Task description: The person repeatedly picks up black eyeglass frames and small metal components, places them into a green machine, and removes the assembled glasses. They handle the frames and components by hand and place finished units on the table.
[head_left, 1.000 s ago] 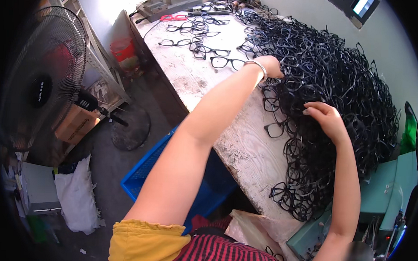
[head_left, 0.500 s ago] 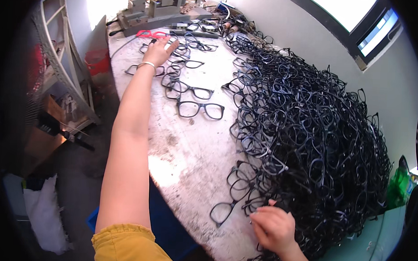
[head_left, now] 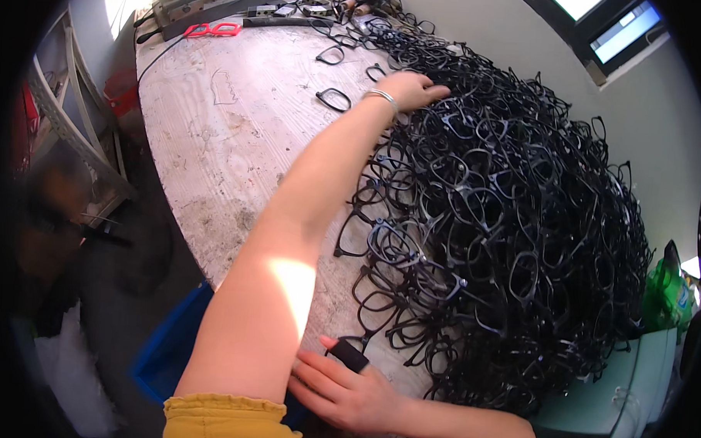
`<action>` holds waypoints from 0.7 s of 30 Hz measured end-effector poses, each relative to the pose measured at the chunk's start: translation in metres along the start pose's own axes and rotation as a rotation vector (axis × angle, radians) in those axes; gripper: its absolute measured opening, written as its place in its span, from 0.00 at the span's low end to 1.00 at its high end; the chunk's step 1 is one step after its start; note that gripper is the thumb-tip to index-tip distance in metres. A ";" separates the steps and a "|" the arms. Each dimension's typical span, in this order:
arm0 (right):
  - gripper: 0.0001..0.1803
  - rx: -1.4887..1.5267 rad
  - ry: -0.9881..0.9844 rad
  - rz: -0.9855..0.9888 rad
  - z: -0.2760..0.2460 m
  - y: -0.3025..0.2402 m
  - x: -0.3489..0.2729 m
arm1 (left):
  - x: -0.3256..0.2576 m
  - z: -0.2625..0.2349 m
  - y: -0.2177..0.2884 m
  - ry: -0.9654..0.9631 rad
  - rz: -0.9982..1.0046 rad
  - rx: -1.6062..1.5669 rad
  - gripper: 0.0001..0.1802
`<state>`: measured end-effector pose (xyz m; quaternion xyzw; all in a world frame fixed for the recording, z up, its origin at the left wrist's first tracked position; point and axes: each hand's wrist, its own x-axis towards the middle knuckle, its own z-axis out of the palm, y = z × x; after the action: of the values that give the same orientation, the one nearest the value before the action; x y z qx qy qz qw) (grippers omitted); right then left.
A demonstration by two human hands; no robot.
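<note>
With the left hand (head_left: 415,88) spread flat on the far edge of the heap of black spectacle frames (head_left: 504,240) covering the bench (head_left: 214,137), and the right hand (head_left: 344,392) pinching a small black piece (head_left: 349,355) at the near edge, tangled frames may snag and drag others off.

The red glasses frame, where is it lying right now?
The red glasses frame lies at the table's far left end, beside the grey tools, apart from the black frame pile.

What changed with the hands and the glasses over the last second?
The left hand swung from the separate frames on the bare table onto the far edge of the big heap of black plastic spectacle frames. The right hand stayed near the heap's near edge.
</note>
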<state>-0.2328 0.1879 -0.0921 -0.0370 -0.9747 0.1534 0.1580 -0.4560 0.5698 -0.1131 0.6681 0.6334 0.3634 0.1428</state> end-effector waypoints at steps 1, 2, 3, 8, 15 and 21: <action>0.16 -0.009 0.028 0.000 0.008 0.000 0.002 | -0.011 -0.020 0.010 -0.003 -0.080 0.001 0.34; 0.18 -0.015 0.048 -0.034 0.015 -0.001 0.007 | -0.016 -0.031 -0.011 0.232 -0.073 0.022 0.33; 0.21 0.002 0.071 -0.058 0.019 0.000 0.011 | -0.028 -0.046 -0.030 0.314 -0.121 0.110 0.33; 0.27 -0.148 -0.052 0.082 0.030 0.036 0.006 | -0.089 -0.038 -0.061 -0.027 -0.274 -0.260 0.42; 0.16 -0.328 -0.101 0.265 -0.055 0.070 -0.094 | -0.146 0.009 0.067 -0.124 -0.286 -0.278 0.47; 0.08 -0.223 0.108 0.382 -0.073 0.015 -0.100 | -0.223 -0.024 0.042 0.616 -0.142 -0.092 0.32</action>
<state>-0.1144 0.2107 -0.0606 -0.2465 -0.9511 0.0695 0.1729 -0.4264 0.3448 -0.1370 0.4734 0.6749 0.5660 -0.0007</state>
